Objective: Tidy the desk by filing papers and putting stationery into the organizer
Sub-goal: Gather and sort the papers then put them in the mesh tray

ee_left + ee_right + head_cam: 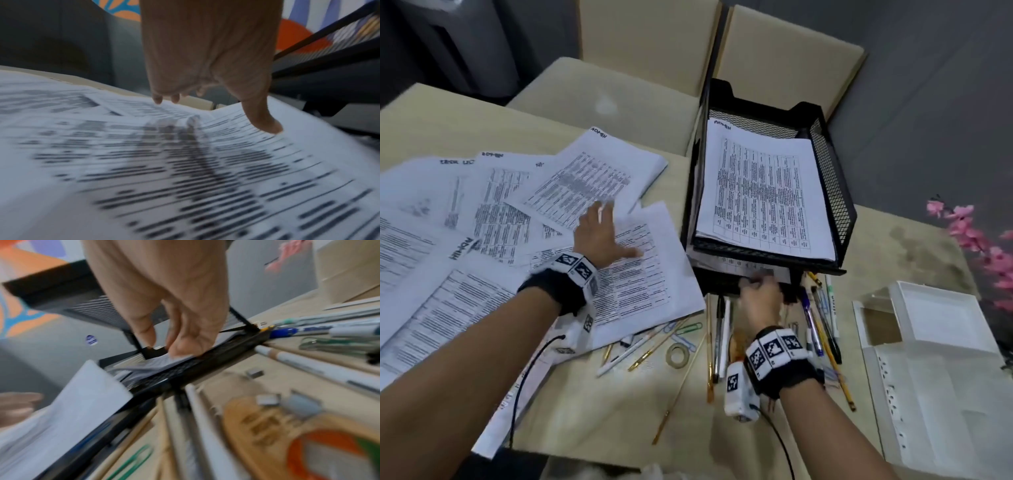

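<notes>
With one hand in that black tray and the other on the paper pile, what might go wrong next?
Three risks, as guesses. The right hand pinches a printed sheet at the lower shelf of the black mesh paper tray; pushed in askew, it may crumple. The right wrist hovers over loose pens, which might get knocked and roll. The left hand, spread on the overlapping printed papers, could slide them over the paper clips and bury them.

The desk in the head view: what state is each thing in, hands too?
Black mesh tray: top tier holds a printed sheet.
Lower tier sheet: sticks out at the front, right hand fingers on it.
Loose papers: spread and overlapping.
Left hand: flat, fingers spread over the papers.
Pens and pencils: scattered.
Tape roll: lying flat.
White organizer: open; contents unclear.
</notes>
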Motion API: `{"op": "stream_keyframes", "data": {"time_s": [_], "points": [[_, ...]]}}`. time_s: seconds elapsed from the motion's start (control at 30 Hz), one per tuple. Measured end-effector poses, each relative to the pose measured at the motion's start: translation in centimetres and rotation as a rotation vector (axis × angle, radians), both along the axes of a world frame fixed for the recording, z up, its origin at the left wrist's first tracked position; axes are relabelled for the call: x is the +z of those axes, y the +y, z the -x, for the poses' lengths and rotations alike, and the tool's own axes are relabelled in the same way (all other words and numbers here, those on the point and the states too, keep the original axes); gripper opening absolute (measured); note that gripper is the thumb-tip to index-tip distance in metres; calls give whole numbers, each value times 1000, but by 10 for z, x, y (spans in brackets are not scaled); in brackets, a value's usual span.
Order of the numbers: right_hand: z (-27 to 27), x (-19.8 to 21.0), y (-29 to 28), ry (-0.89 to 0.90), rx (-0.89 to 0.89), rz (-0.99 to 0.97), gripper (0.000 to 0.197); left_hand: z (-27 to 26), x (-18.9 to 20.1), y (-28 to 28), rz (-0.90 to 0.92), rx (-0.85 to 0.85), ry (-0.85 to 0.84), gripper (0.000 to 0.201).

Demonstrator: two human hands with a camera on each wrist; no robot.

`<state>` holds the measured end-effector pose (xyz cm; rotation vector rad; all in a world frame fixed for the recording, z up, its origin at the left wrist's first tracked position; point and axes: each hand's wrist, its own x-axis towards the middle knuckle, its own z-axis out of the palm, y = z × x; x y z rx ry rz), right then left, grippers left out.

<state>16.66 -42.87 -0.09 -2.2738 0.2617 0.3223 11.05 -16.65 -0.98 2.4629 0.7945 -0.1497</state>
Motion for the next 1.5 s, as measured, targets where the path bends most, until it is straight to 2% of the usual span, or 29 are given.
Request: {"op": "stream_keyframes", "data": {"time_s": [0.03, 0.07, 0.13, 0.2, 0.23, 0.33, 0.43, 0.47, 0.5, 0.57, 0.6, 0.67, 0.7, 0.73, 0.8, 0.87, 0.93, 1.0, 1.07, 1.1, 1.13, 1.2, 1.27, 1.3, 1.33, 1.4, 1.43, 1.5], "points": [[9, -4, 12, 50, 104, -26, 16, 5, -4, 9, -3, -26, 116, 111], [16, -9, 22, 113, 207, -39, 19, 10, -8, 15, 7, -44, 189, 104], [30, -15, 40, 235, 354, -23, 29, 19, -17, 21, 41, -33, 195, 78], [37, -20, 52, 221, 433, 42, 27, 26, -22, 22, 88, -3, 142, 67], [38, -18, 55, 176, 442, 71, 20, 27, -23, 22, 113, 3, 120, 73], [41, 13, 73, -44, 458, 17, 20, 34, -18, 33, 184, 39, 46, 111], [40, 67, 99, -278, 579, -106, 12, 36, 3, 58, 302, 100, -116, 117], [39, 85, 109, -335, 595, -161, 13, 37, 16, 67, 392, 85, -186, 110], [38, 103, 118, -379, 574, -249, 15, 38, 28, 76, 491, 59, -258, 93], [34, 130, 140, -451, 445, -499, 19, 43, 54, 90, 624, 49, -412, 34], [30, 137, 150, -468, 380, -616, 17, 47, 64, 97, 656, 82, -487, 16], [26, 137, 177, -414, 325, -746, 15, 55, 78, 111, 724, 212, -635, 10], [28, 132, 191, -366, 344, -724, 17, 63, 81, 119, 766, 266, -692, 9], [30, 124, 205, -340, 380, -644, 21, 72, 84, 125, 824, 298, -717, 11], [41, 103, 231, -341, 442, -441, 31, 94, 78, 141, 898, 313, -649, 23], [53, 76, 248, -296, 519, -300, 29, 119, 67, 162, 856, 357, -534, 33], [66, 44, 263, -146, 599, -166, 19, 147, 52, 195, 766, 546, -450, 31], [80, 18, 267, -14, 727, 0, 25, 173, 33, 226, 641, 777, -337, 28], [102, -2, 274, 54, 870, 106, 23, 215, 5, 257, 480, 931, -148, 23], [113, -8, 277, 78, 897, 120, 19, 234, -12, 271, 413, 984, -35, 30], [121, -13, 280, 96, 906, 123, 16, 249, -26, 279, 358, 1019, 54, 45], [133, -18, 286, 124, 918, 117, 25, 260, -44, 281, 296, 1100, 158, 83], [140, -17, 291, 190, 1000, 103, 37, 255, -41, 272, 155, 1134, 272, 97], [142, -17, 291, 223, 1048, 99, 43, 247, -36, 267, 118, 1155, 297, 98], [142, -14, 291, 249, 1085, 98, 48, 238, -32, 263, 156, 1205, 277, 98], [137, -4, 289, 255, 1118, 85, 54, 222, -30, 258, 215, 1323, 131, 96], [129, 4, 287, 218, 1110, 64, 52, 216, -35, 261, 183, 1317, 29, 89], [106, 23, 281, 85, 1041, 8, 40, 210, -41, 265, 93, 1155, -76, 70]]}}
